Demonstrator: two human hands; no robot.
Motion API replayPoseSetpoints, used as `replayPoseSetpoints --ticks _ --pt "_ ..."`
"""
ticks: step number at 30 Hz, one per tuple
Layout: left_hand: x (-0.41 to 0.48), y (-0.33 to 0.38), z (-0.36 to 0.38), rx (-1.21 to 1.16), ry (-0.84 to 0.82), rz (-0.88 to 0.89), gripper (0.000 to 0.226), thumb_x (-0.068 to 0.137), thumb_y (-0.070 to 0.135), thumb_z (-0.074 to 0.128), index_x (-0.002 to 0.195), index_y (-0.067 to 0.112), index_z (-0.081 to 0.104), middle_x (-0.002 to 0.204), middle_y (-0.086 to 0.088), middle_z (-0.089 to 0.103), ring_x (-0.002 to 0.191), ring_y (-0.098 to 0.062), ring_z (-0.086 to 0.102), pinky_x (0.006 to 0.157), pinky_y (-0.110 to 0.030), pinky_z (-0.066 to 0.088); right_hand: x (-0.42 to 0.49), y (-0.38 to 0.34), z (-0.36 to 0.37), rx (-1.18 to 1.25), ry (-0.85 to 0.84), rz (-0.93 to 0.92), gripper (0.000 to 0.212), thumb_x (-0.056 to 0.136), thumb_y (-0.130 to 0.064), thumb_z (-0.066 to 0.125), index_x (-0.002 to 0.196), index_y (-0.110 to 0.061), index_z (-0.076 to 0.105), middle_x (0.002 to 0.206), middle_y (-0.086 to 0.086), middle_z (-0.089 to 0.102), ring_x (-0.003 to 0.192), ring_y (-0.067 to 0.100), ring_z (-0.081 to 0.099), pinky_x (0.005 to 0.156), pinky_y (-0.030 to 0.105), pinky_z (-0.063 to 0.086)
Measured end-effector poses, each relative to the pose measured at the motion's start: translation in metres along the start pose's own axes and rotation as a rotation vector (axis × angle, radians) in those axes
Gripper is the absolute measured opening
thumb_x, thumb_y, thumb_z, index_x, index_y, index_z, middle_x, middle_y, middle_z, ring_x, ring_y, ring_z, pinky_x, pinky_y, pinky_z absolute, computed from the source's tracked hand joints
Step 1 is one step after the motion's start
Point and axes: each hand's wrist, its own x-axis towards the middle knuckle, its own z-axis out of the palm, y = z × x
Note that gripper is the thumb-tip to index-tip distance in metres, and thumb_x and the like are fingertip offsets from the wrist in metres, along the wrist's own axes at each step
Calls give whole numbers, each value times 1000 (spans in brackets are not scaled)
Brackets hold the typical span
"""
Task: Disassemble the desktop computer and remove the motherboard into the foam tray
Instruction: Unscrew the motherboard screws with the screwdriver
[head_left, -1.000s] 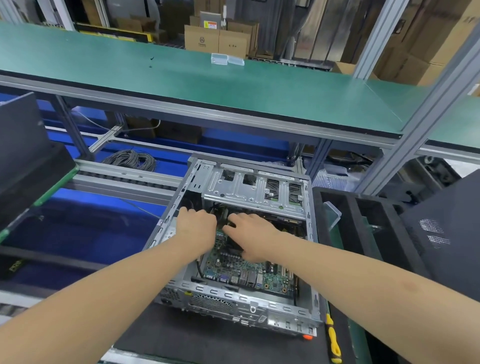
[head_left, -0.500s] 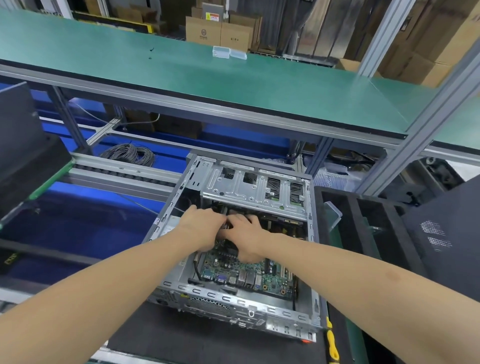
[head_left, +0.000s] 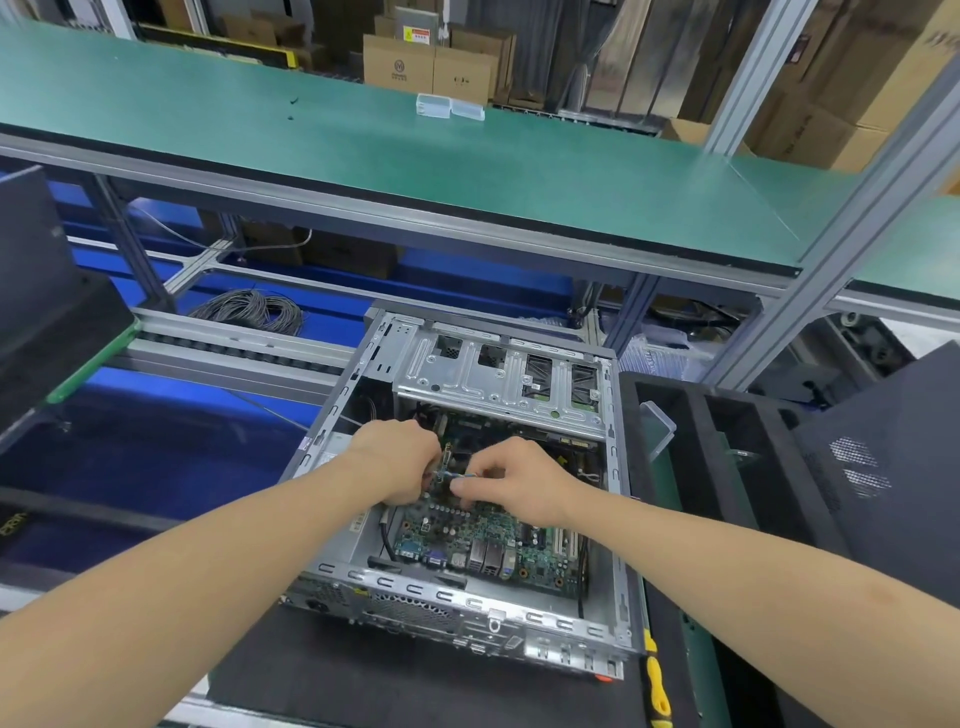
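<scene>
An open silver computer case (head_left: 618, 519) lies on a black mat with its side panel off. Inside it sits the green motherboard (head_left: 483, 540), ports toward me, partly under a metal drive cage (head_left: 498, 379). Both hands are inside the case above the board. My left hand (head_left: 397, 460) curls its fingers around a small connector on thin coloured wires (head_left: 457, 475). My right hand (head_left: 519, 480) pinches the same wires from the right. The black foam tray (head_left: 696, 441) stands to the right of the case.
A yellow-handled screwdriver (head_left: 657, 686) lies at the case's right front corner. The black perforated side panel (head_left: 883, 467) leans at far right. A coil of grey cable (head_left: 254, 309) rests on the blue shelf behind. A green shelf (head_left: 467, 171) overhangs the bench.
Both hands drew together over the middle of the board and now grip a small wired connector, lifted slightly off the board. The view came closer to the case.
</scene>
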Motion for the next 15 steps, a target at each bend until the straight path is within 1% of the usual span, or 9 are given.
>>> replayPoseSetpoints --ticks 2,4,6,7,8,10,12,14,15 --pt "-1 0 0 -22 3 -5 16 89 15 63 91 31 66 99 4 65 84 -23 62 71 -34 46 -3 0 -1 -23 -6 6 17 104 -39 59 102 -25 70 69 -2 72 67 8 68 65 28 51" --pt "-2 2 1 27 27 -5 13 89 16 63 89 29 64 101 2 65 84 -24 60 77 -34 43 -2 -2 -2 -172 -29 -48 18 109 -29 48 124 -27 57 77 -5 72 77 9 72 62 25 52" --pt "-2 5 3 108 49 -17 11 91 17 63 90 27 58 99 1 64 90 -24 63 87 -35 40 3 -7 0 -380 -18 -117 30 109 -20 41 138 -30 45 93 1 69 81 20 69 64 36 55" --pt "-2 6 3 138 57 -21 11 91 17 63 92 26 57 99 2 65 95 -23 65 95 -37 40 6 -11 2 -474 -4 -129 40 106 -13 43 141 -32 38 106 4 64 80 25 65 63 42 54" --pt "-1 7 4 164 61 -26 11 92 17 63 95 26 58 96 3 65 98 -22 67 103 -40 38 8 -13 3 -580 9 -135 55 100 -5 48 144 -33 31 118 6 56 73 26 61 57 42 49" --pt "-2 8 4 218 54 -38 15 93 19 62 108 24 62 86 5 60 102 -21 67 113 -44 31 12 -15 5 -781 0 -131 76 88 5 57 147 -31 24 125 9 41 58 25 52 45 35 33" --pt "-4 9 3 287 43 -33 21 95 24 61 116 23 62 97 5 64 110 -23 63 114 -44 30 13 -17 4 -944 -56 -139 68 87 1 61 146 -21 35 130 12 38 63 26 52 47 35 30" --pt "-4 10 3 339 31 -26 21 97 25 60 117 23 62 113 2 67 114 -24 59 110 -42 33 14 -14 6 -1063 -112 -177 61 88 -16 69 143 -13 44 137 14 38 89 27 55 58 36 38" --pt "-5 11 2 362 17 -25 21 97 26 59 117 23 63 114 3 67 113 -23 59 108 -41 33 14 -10 10 -1137 -121 -205 69 86 -30 72 145 -10 42 141 15 38 103 28 52 67 36 42"
